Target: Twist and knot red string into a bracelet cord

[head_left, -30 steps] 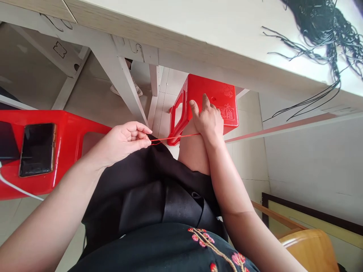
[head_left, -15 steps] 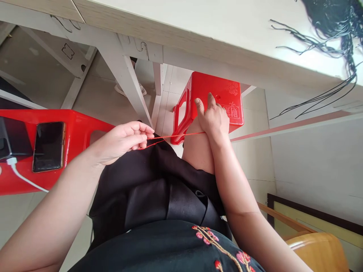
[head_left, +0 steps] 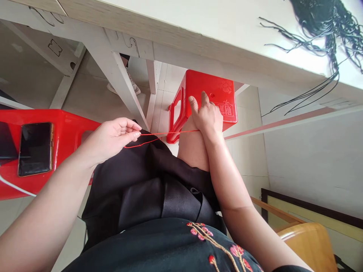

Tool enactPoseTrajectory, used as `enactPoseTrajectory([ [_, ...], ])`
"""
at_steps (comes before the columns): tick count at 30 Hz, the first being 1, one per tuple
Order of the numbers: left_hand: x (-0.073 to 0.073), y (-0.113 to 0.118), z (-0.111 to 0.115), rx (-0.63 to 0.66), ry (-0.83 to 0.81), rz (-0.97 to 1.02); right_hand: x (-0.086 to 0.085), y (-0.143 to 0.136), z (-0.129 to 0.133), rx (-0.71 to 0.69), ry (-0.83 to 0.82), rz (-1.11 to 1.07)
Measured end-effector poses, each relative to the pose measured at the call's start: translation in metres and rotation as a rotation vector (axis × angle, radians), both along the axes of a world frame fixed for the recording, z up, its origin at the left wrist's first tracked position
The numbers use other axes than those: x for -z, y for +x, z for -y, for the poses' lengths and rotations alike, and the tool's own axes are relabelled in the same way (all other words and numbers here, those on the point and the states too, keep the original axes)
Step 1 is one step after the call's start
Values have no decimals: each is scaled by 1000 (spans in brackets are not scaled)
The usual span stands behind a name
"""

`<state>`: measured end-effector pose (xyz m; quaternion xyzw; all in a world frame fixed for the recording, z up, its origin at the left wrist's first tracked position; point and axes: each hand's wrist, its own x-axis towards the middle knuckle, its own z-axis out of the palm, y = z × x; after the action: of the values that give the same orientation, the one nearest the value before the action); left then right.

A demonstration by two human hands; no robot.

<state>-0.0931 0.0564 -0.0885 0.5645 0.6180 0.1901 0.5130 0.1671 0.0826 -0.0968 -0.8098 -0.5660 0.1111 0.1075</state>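
Note:
A thin twisted red cord (head_left: pixel 164 133) stretches across my lap, nearly level. My left hand (head_left: pixel 109 141) pinches its left end between thumb and fingers, while a looser stretch of it sags below over the black cloth. My right hand (head_left: pixel 209 119) lies flat on my bare leg (head_left: pixel 193 151) near the knee, thumb and index finger apart. The cord runs in under the right palm, where its end is hidden. Just beyond the right hand stands a red plastic stool (head_left: pixel 198 81).
On another red stool (head_left: pixel 68 124) at left lie a phone (head_left: pixel 36 149) and a white cable (head_left: pixel 17 186). Black cords (head_left: pixel 317 22) lie on the white table (head_left: pixel 215 19), several hanging over its edge. A wooden chair (head_left: pixel 309 241) is at lower right. Someone's shoe (head_left: pixel 133 85) shows under the table.
My left hand has drawn slightly left and the cord between the hands looks a little longer. The right hand stays flat on the leg. The whole view has shifted slightly.

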Motion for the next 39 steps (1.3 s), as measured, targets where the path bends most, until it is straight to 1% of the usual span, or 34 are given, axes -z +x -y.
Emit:
enactPoseTrajectory([
  [5, -4, 3, -1, -17, -19, 19, 0, 0, 0, 1, 1, -8],
  [10, -1, 7, -3, -71, -46, 102, 1, 1, 0, 1, 3, -3],
  [14, -1, 9, -4, -120, -98, 162, 1, 0, 0, 3, -7, 2],
  [20, -8, 7, -2, -144, -151, 277, 0, 0, 1, 9, -25, -2],
  [25, -12, 4, 0, -79, -163, 281, 1, 2, 2, 9, 8, -45],
  [29, -10, 4, -2, -69, -134, 269, 2, 2, 1, 8, 19, -65],
  [32, -7, 8, -5, 5, -184, 249, 3, 2, 1, 4, 35, -82],
  [35, -5, 20, -9, 124, -264, 211, 5, 1, 0, 3, 64, -100],
  [37, -4, 36, -12, 199, -250, 214, 9, 1, -1, -3, 96, -116],
  [39, -2, 56, -15, 248, -200, 244, 15, 1, -3, -11, 148, -134],
])
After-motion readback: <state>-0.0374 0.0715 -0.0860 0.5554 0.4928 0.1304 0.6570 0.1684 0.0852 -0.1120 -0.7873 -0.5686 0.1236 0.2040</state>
